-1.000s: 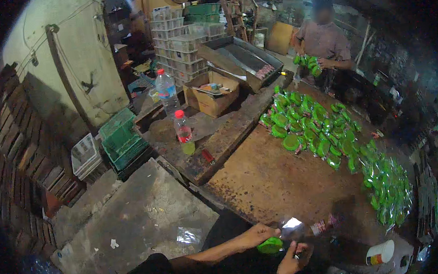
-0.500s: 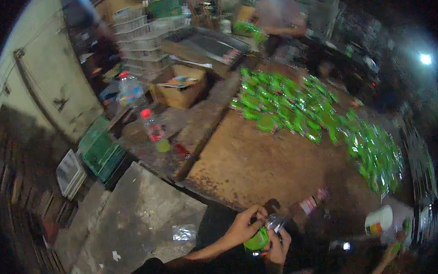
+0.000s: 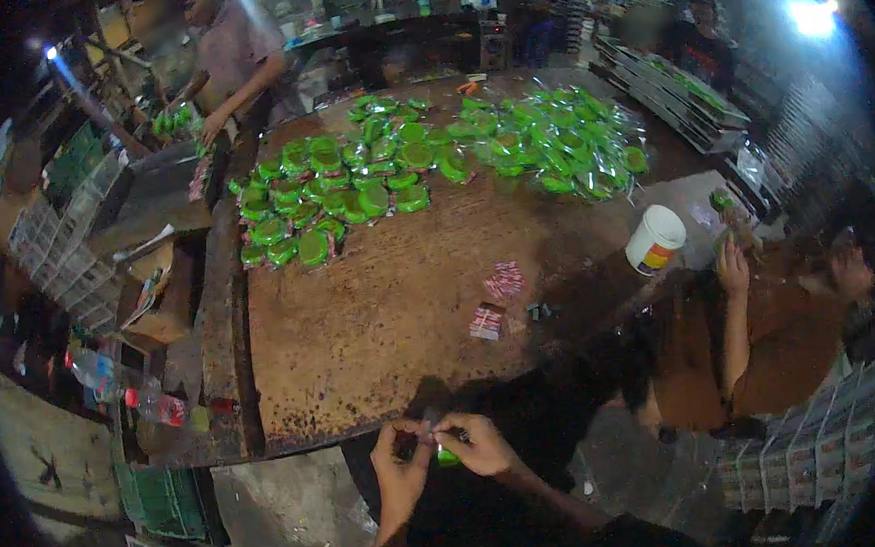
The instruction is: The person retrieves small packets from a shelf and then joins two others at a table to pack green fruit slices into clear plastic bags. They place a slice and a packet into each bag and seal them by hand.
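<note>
Just off the table's near edge, my left hand [image 3: 399,461] and my right hand [image 3: 476,447] meet fingertip to fingertip. Both are closed in a pinch on the top of a clear plastic bag [image 3: 430,426]. Below the fingers, partly hidden by my right hand, shows a bright green round item [image 3: 448,457] in that bag. On the wooden table [image 3: 361,328] ahead lie a stack of small red-and-white printed cards [image 3: 485,321] and a looser pile of similar cards [image 3: 504,280].
Many green packets [image 3: 372,192] cover the table's far half, with a shinier heap [image 3: 560,141] to their right. A white bucket [image 3: 658,230] stands at right, near a co-worker's hand [image 3: 733,265]. Another person [image 3: 239,60] stands far left. Bottles [image 3: 155,406] lie beside a cardboard box [image 3: 163,290].
My view has swung right, so the table sits more centrally. My hands have drawn together, their fingertips now meeting on the bag above the green item.
</note>
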A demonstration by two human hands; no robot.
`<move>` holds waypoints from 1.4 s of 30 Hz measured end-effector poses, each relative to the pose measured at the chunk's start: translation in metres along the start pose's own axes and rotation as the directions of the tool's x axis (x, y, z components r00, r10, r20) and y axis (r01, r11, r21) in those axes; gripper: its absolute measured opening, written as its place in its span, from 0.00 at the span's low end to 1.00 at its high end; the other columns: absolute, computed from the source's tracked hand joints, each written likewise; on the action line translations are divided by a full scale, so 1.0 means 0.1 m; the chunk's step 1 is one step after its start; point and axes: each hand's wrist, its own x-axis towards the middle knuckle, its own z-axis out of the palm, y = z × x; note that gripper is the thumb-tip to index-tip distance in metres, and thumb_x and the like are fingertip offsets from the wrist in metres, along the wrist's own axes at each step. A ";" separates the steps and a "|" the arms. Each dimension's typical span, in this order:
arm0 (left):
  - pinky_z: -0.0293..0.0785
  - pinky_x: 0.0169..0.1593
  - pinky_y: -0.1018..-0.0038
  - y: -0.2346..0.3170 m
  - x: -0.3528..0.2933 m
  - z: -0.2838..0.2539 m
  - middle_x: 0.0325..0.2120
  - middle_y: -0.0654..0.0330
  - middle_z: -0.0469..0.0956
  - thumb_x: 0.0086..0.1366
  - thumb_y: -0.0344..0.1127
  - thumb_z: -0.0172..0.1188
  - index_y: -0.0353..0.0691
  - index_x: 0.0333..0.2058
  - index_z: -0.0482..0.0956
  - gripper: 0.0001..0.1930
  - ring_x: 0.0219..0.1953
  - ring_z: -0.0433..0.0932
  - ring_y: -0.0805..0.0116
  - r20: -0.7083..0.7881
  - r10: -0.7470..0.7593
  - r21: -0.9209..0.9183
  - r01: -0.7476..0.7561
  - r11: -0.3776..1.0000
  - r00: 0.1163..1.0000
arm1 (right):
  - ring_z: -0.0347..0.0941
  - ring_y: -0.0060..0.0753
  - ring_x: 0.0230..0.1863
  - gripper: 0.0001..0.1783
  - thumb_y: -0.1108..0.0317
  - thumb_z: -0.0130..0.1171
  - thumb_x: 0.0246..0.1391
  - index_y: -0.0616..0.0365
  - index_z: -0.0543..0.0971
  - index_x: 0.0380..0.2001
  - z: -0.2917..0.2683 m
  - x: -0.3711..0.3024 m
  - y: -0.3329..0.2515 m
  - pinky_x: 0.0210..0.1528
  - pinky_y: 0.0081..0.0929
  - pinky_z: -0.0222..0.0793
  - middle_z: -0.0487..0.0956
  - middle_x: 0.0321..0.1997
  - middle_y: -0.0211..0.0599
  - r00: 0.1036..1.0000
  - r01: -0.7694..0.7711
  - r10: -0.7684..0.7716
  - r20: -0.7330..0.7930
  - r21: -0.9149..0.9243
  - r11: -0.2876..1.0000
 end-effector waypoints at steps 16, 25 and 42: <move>0.75 0.45 0.73 -0.02 0.04 -0.06 0.32 0.56 0.85 0.60 0.25 0.69 0.35 0.42 0.87 0.10 0.35 0.82 0.67 0.173 -0.024 0.007 0.023 1.000 0.985 | 0.79 0.32 0.48 0.12 0.69 0.69 0.58 0.61 0.80 0.43 0.07 -0.08 -0.07 0.54 0.32 0.73 0.83 0.40 0.36 0.965 0.049 0.047 -0.259 0.350 0.935; 0.79 0.40 0.67 0.13 0.00 -0.08 0.34 0.51 0.84 0.59 0.24 0.68 0.38 0.40 0.87 0.10 0.35 0.84 0.53 0.249 0.243 0.298 -0.312 0.902 0.938 | 0.77 0.22 0.37 0.10 0.68 0.67 0.61 0.60 0.81 0.42 0.07 -0.05 0.06 0.41 0.24 0.72 0.82 0.38 0.30 0.964 0.008 0.067 -0.256 0.282 0.959; 0.80 0.42 0.66 0.05 0.09 -0.15 0.37 0.50 0.85 0.58 0.26 0.69 0.36 0.39 0.87 0.09 0.39 0.84 0.51 0.279 0.152 0.332 -0.244 0.911 0.948 | 0.75 0.24 0.36 0.10 0.67 0.70 0.58 0.58 0.80 0.39 0.07 -0.02 0.04 0.42 0.28 0.71 0.80 0.33 0.31 0.890 -0.376 0.454 -0.040 0.498 0.782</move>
